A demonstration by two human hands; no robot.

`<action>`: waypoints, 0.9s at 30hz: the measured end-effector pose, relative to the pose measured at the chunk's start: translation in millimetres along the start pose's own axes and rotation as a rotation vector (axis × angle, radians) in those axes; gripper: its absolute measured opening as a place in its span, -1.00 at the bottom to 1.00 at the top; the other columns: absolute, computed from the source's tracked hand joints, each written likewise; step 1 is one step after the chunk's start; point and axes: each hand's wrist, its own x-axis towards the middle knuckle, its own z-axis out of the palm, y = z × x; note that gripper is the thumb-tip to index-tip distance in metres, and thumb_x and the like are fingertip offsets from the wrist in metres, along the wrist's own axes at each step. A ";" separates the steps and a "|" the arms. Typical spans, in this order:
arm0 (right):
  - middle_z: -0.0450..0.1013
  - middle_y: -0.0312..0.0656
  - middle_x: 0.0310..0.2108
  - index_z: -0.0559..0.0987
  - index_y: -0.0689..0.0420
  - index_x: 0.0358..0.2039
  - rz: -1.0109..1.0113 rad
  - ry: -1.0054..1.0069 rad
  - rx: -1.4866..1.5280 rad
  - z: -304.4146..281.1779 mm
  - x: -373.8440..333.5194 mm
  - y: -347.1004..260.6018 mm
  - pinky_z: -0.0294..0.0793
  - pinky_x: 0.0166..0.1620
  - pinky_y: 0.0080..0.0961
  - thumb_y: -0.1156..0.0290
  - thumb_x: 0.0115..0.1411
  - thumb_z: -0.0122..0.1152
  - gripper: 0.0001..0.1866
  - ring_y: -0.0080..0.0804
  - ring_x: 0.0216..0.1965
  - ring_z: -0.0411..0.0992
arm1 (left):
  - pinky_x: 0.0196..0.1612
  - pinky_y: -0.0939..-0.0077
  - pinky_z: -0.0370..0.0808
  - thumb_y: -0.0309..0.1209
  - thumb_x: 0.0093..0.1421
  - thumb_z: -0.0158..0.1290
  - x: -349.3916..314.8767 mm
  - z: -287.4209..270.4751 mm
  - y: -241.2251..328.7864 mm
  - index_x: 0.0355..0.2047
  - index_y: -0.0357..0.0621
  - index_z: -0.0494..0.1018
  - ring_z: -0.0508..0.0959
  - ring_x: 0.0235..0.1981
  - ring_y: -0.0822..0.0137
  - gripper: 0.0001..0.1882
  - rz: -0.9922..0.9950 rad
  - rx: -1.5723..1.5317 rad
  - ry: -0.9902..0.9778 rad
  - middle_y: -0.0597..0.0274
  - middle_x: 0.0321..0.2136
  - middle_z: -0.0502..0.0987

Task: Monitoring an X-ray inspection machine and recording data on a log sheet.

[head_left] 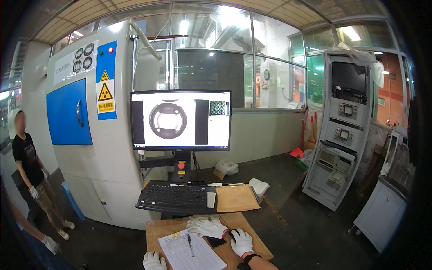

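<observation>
While the mouse (231,234) was held on the table (154,228) under the right hand (242,243), fingers curved; the sheet (179,253) was flanked by the left hand (154,261); left finger spread could not be told

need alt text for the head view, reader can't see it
A white-gloved right hand rests on what looks like a black mouse, the gloved left hand beside a paper form bearing a pen. Beyond, a monitor displays a dark ring, next to a tall cabinet with a blue door.
</observation>
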 end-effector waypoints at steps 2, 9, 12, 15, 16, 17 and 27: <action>0.43 -0.09 0.12 0.53 -0.05 0.12 0.005 0.002 -0.005 -1.1 0.5 -1.7 0.47 0.00 0.02 0.18 0.11 0.31 -0.48 0.05 -0.05 0.46 | 0.13 0.08 0.49 -0.22 0.21 0.13 2.0 -1.8 -0.5 -0.10 -0.06 0.58 0.52 0.06 -0.06 -0.70 0.021 0.005 0.004 0.00 -0.05 0.58; 0.42 -0.09 0.12 0.54 -0.05 0.11 0.014 0.018 0.005 -4.6 0.0 0.4 0.46 0.01 0.03 0.21 0.10 0.32 -0.48 0.06 -0.04 0.45 | 0.13 0.08 0.49 -0.22 0.23 0.11 3.0 1.9 3.8 -0.14 -0.04 0.57 0.50 0.10 -0.02 -0.74 -0.007 -0.005 -0.015 0.09 -0.06 0.58; 0.41 -0.08 0.13 0.54 -0.04 0.12 0.038 -0.042 0.022 -8.0 1.3 0.0 0.44 0.04 0.03 0.21 0.10 0.32 -0.47 0.06 -0.02 0.44 | 0.13 0.07 0.48 -0.21 0.25 0.10 2.7 -0.3 5.0 -0.13 -0.04 0.56 0.50 0.10 -0.02 -0.73 -0.009 -0.007 -0.017 0.08 -0.05 0.58; 0.41 -0.04 0.14 0.54 -0.03 0.13 0.044 -0.050 0.035 -9.7 0.9 -3.4 0.43 0.08 0.04 0.23 0.10 0.31 -0.46 0.09 0.01 0.43 | 0.14 0.08 0.47 -0.20 0.25 0.08 0.6 0.3 3.4 -0.10 -0.04 0.56 0.49 0.12 -0.03 -0.71 -0.026 0.003 -0.036 0.08 -0.03 0.57; 0.41 -0.02 0.15 0.54 -0.02 0.13 0.054 -0.057 0.037 -10.1 1.3 -4.0 0.43 0.09 0.04 0.25 0.09 0.31 -0.46 0.11 0.01 0.42 | 0.14 0.08 0.47 -0.19 0.26 0.08 0.3 0.2 3.7 -0.10 -0.04 0.55 0.49 0.13 -0.04 -0.71 -0.027 0.005 -0.026 0.07 -0.02 0.57; 0.41 -0.02 0.15 0.54 -0.02 0.13 0.054 -0.056 0.037 -9.8 1.0 -3.7 0.43 0.09 0.04 0.25 0.09 0.31 -0.46 0.11 0.01 0.42 | 0.14 0.08 0.47 -0.19 0.26 0.08 0.1 0.4 3.4 -0.10 -0.04 0.55 0.49 0.13 -0.04 -0.71 -0.027 0.005 -0.024 0.07 -0.02 0.57; 0.41 -0.01 0.15 0.55 -0.04 0.11 0.046 -0.063 0.039 -16.3 2.1 -7.2 0.42 0.10 0.04 0.24 0.10 0.31 -0.48 0.11 0.03 0.42 | 0.08 0.06 0.50 -0.20 0.23 0.10 1.2 1.9 0.9 -0.12 -0.04 0.56 0.50 0.10 -0.03 -0.72 -0.003 -0.001 -0.003 0.08 -0.04 0.57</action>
